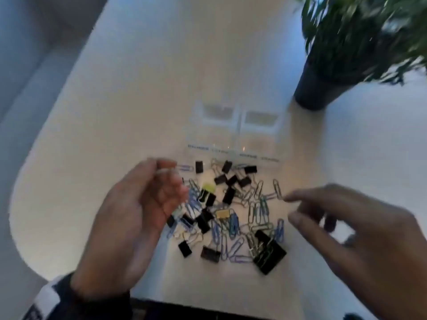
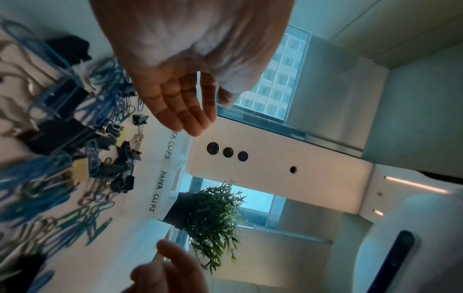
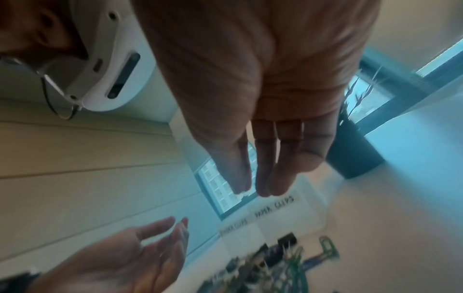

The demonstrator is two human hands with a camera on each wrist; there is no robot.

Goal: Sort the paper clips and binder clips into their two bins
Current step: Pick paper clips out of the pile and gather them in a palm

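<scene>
**Both hands poised over an unsorted heap of clips**

A mixed heap of paper clips [image 1: 233, 227] and black binder clips [image 1: 228, 195] lies on the pale bench [image 1: 115, 112], near its front edge. Just behind the heap stand two clear bins [image 1: 235, 125] side by side, labelled strips in front of them; the wrist views read "PAPER CLIPS" on the right one. Nothing can be seen inside either bin.

The left hand [image 1: 141, 218] hovers at the heap's left side, palm turned inward, fingers [image 2: 185, 117] loosely extended and holding nothing. The right hand [image 1: 346, 229] hangs over the heap's right side, fingers relaxed and apart, gripping nothing; its forefinger tip is just beside a silver paper clip. A potted plant [image 1: 323, 84] stands toward the back right edge.
</scene>
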